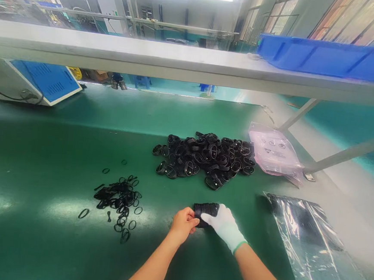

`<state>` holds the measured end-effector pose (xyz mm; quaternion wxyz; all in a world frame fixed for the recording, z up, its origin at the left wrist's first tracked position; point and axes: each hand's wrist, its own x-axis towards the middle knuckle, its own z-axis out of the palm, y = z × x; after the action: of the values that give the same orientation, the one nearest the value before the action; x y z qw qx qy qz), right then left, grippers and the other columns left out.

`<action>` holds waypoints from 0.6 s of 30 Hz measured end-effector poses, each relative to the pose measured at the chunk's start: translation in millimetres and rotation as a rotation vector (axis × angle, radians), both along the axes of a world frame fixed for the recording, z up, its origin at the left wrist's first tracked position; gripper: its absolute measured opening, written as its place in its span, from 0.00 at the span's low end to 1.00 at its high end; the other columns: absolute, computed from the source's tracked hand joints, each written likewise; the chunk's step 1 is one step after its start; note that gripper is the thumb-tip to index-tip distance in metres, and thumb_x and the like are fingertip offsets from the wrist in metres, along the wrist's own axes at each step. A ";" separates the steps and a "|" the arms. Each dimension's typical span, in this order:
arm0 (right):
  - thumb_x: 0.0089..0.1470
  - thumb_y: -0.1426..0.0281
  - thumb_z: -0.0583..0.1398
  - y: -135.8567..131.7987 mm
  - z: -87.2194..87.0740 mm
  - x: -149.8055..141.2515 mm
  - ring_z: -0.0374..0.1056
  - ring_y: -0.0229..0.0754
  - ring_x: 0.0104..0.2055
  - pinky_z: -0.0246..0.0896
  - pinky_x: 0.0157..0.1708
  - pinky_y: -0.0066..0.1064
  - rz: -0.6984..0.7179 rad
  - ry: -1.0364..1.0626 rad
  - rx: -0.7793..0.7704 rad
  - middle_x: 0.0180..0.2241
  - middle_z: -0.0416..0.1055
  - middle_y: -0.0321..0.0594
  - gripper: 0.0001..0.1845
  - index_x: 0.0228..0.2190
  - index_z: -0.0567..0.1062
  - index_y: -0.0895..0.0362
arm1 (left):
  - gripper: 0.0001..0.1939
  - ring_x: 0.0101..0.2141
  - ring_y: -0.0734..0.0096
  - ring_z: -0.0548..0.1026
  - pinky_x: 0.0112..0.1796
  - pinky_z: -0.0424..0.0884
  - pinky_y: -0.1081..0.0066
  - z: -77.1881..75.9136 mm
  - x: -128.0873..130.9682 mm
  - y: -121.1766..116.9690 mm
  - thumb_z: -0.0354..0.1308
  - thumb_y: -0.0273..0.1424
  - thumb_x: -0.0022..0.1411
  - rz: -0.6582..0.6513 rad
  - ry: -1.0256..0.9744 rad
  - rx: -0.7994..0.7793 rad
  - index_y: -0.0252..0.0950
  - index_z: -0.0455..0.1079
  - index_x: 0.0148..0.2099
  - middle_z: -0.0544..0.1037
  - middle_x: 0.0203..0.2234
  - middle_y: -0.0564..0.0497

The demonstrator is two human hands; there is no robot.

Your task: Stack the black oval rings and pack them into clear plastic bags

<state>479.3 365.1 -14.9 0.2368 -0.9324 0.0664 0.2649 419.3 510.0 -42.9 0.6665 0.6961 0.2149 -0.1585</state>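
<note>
A ridged stack of black rings (pixel 205 214) lies sideways between my two hands, low over the green table. My left hand (pixel 183 223), bare, pinches its left end with thumb and fingers; whether a single ring sits between them is too small to tell. My right hand (pixel 225 224), in a white glove with a green cuff, grips the right part, thumb across the front and the other fingers mostly hidden behind. Left of my hands is a loose heap of thin black rings (pixel 119 201). Beyond them spreads a large pile of black oval bundles (pixel 205 156).
Pink printed plastic bags (pixel 275 149) lie right of the pile, a clear plastic bag (pixel 321 249) nearer me. A white shelf (pixel 148 53) crosses above the table, carrying a blue bin (pixel 326 58). At far left stands a blue-and-grey machine (pixel 45 81).
</note>
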 end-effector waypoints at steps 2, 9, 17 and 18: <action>0.38 0.54 0.59 0.1 0.0 -0.6 0.67 0.50 0.41 0.62 0.34 0.36 -0.008 0.008 -0.015 0.41 0.66 0.50 0.28 0.39 0.65 0.57 | 0.06 0.16 0.77 0.67 0.19 0.65 0.75 -0.8 -0.4 -1.0 0.54 0.30 0.47 0.008 0.005 -0.003 0.36 0.59 0.27 0.66 0.14 0.60; 0.36 0.49 0.59 8.6 -0.7 -5.7 0.64 0.53 0.46 0.60 0.40 0.39 -0.042 0.001 -0.067 0.48 0.60 0.56 0.40 0.47 0.60 0.61 | 0.04 0.19 0.77 0.69 0.22 0.67 0.75 2.0 -0.3 -1.1 0.53 0.29 0.50 -0.043 0.045 0.041 0.36 0.61 0.30 0.68 0.18 0.57; 0.33 0.48 0.59 18.7 -3.2 -8.3 0.62 0.55 0.48 0.59 0.43 0.41 -0.106 -0.001 -0.103 0.49 0.57 0.56 0.47 0.50 0.56 0.64 | 0.44 0.55 0.63 0.58 0.50 0.58 0.64 18.0 -7.7 14.8 0.61 0.24 0.42 -0.346 -0.217 0.567 0.49 0.47 0.59 0.53 0.59 0.54; 0.33 0.48 0.59 17.7 -3.8 -8.9 0.62 0.55 0.48 0.59 0.42 0.41 -0.101 -0.007 -0.102 0.49 0.57 0.57 0.47 0.50 0.56 0.64 | 0.43 0.57 0.63 0.55 0.52 0.56 0.63 17.9 -6.6 14.8 0.60 0.24 0.42 -0.382 -0.218 0.581 0.49 0.48 0.60 0.53 0.59 0.55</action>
<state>470.5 382.7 -18.7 0.2022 -0.9396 0.1261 0.2456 412.8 524.8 -25.0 0.4184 0.8967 0.0448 -0.1374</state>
